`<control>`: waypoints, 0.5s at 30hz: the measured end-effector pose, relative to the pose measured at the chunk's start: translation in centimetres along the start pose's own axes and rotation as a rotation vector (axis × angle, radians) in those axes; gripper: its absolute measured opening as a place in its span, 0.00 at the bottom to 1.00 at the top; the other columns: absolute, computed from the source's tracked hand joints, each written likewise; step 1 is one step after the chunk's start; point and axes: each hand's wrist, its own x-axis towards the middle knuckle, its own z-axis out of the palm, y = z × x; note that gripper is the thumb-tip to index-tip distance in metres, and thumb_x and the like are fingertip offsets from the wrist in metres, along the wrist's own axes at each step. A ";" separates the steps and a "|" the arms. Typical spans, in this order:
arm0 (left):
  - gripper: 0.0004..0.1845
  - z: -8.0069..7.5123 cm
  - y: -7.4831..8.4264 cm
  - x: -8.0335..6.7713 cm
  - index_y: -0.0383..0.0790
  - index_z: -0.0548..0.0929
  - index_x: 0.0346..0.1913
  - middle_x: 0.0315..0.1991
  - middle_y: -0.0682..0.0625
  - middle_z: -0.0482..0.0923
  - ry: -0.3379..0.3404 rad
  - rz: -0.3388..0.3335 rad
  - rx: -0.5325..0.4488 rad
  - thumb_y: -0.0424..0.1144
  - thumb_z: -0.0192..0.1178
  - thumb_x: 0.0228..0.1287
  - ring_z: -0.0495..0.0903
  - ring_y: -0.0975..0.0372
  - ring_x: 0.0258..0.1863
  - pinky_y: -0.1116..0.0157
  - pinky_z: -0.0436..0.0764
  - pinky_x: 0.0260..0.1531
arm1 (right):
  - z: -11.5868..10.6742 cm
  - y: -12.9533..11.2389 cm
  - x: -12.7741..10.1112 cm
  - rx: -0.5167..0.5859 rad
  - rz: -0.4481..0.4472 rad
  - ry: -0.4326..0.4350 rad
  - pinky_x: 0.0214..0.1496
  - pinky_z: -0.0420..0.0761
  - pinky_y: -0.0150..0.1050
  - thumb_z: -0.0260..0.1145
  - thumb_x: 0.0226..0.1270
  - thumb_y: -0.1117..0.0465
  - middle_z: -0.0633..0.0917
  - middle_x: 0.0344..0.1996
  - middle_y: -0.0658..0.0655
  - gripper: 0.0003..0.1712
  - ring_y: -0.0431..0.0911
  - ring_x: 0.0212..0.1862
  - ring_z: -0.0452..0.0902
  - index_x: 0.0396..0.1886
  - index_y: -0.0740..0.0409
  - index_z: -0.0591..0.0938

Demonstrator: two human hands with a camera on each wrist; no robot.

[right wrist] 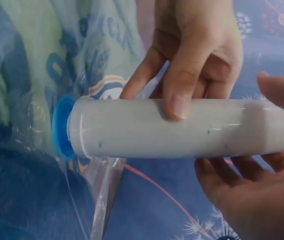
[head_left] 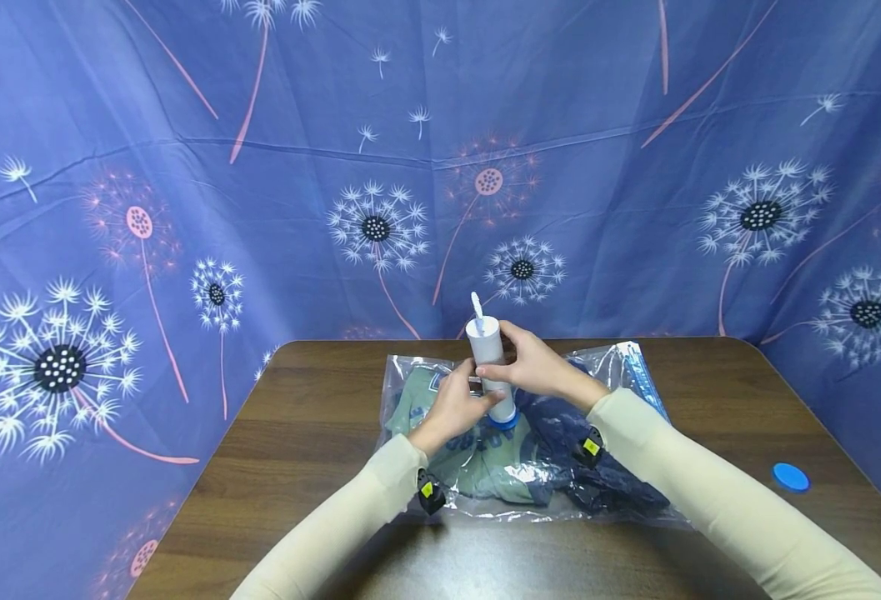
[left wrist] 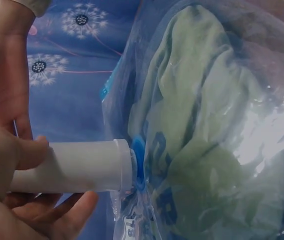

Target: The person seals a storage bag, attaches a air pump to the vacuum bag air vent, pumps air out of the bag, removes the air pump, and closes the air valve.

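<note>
Lettering on the bagged clothes, none of it readable

Large dark-blue letters run across the green garment [head_left: 478, 458] sealed inside the clear plastic bag [head_left: 620, 367], but folds and glare break them up; in the right wrist view only rounded shapes like "O" and "C" show. Small print near the bag's blue valve [right wrist: 62, 127] is too blurred to make out.

White cylindrical pump [head_left: 488, 367] stands upright between both hands [head_left: 496, 383], base seated on blue valve [head_left: 502, 421] of clear clothes-filled vacuum bag [head_left: 545, 492] lying flat beneath.
</note>
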 end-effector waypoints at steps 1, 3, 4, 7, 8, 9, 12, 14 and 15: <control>0.31 0.0 0.0 0.0 0.35 0.72 0.68 0.59 0.39 0.82 -0.001 0.003 -0.012 0.41 0.70 0.67 0.86 0.49 0.53 0.59 0.88 0.46 | -0.1 0.0 0.0 0.032 0.002 -0.010 0.60 0.83 0.55 0.73 0.69 0.60 0.81 0.60 0.64 0.39 0.57 0.60 0.81 0.74 0.61 0.67; 0.32 -0.1 0.1 0.0 0.33 0.69 0.70 0.59 0.37 0.82 -0.007 0.007 -0.039 0.38 0.69 0.67 0.85 0.47 0.55 0.55 0.87 0.50 | -0.4 0.0 -0.1 0.080 -0.001 -0.026 0.63 0.81 0.57 0.69 0.71 0.63 0.80 0.61 0.65 0.37 0.60 0.62 0.79 0.75 0.61 0.65; 0.33 -0.1 0.1 0.0 0.32 0.68 0.71 0.60 0.36 0.81 -0.012 0.009 -0.055 0.37 0.68 0.67 0.85 0.46 0.56 0.53 0.87 0.52 | -0.5 0.0 -0.1 0.094 0.002 -0.028 0.64 0.80 0.58 0.68 0.71 0.65 0.80 0.61 0.65 0.37 0.60 0.63 0.79 0.76 0.60 0.65; 0.34 -0.2 0.2 -0.1 0.32 0.66 0.72 0.61 0.36 0.80 -0.027 0.006 -0.076 0.36 0.67 0.67 0.83 0.45 0.58 0.49 0.84 0.56 | -0.6 0.1 -0.1 0.104 0.003 -0.022 0.64 0.80 0.57 0.67 0.71 0.66 0.81 0.60 0.65 0.35 0.59 0.61 0.81 0.75 0.61 0.66; 0.35 -0.2 0.2 -0.1 0.33 0.66 0.73 0.61 0.36 0.80 -0.032 0.003 -0.074 0.38 0.67 0.67 0.83 0.46 0.59 0.49 0.84 0.57 | -0.6 0.2 -0.1 0.102 0.004 -0.020 0.63 0.81 0.56 0.68 0.71 0.66 0.81 0.58 0.65 0.35 0.58 0.60 0.81 0.74 0.61 0.67; 0.35 -0.2 0.2 -0.2 0.34 0.66 0.73 0.62 0.37 0.80 -0.034 0.001 -0.069 0.39 0.67 0.66 0.82 0.46 0.60 0.50 0.84 0.57 | -0.6 0.2 -0.1 0.097 0.002 -0.017 0.62 0.82 0.56 0.69 0.70 0.66 0.82 0.57 0.65 0.34 0.57 0.59 0.82 0.73 0.61 0.68; 0.37 0.0 0.1 -0.3 0.37 0.66 0.74 0.64 0.39 0.78 -0.032 0.002 -0.045 0.43 0.68 0.66 0.81 0.48 0.61 0.52 0.83 0.58 | -0.4 0.1 -0.2 0.072 -0.008 0.004 0.60 0.83 0.54 0.73 0.67 0.64 0.84 0.54 0.64 0.32 0.56 0.55 0.83 0.68 0.62 0.73; 0.38 0.1 0.1 -0.5 0.37 0.66 0.74 0.66 0.40 0.77 -0.031 0.005 -0.047 0.44 0.69 0.65 0.80 0.49 0.63 0.53 0.83 0.59 | -0.2 0.2 -0.2 0.044 -0.018 0.023 0.58 0.84 0.53 0.75 0.66 0.62 0.85 0.51 0.64 0.30 0.55 0.53 0.84 0.64 0.63 0.75; 0.39 0.2 0.0 -0.5 0.37 0.66 0.74 0.66 0.39 0.77 -0.028 0.006 -0.053 0.45 0.70 0.65 0.80 0.49 0.64 0.54 0.82 0.60 | -0.1 0.2 -0.2 0.029 -0.020 0.033 0.57 0.85 0.52 0.76 0.65 0.61 0.86 0.50 0.64 0.29 0.55 0.52 0.85 0.63 0.63 0.76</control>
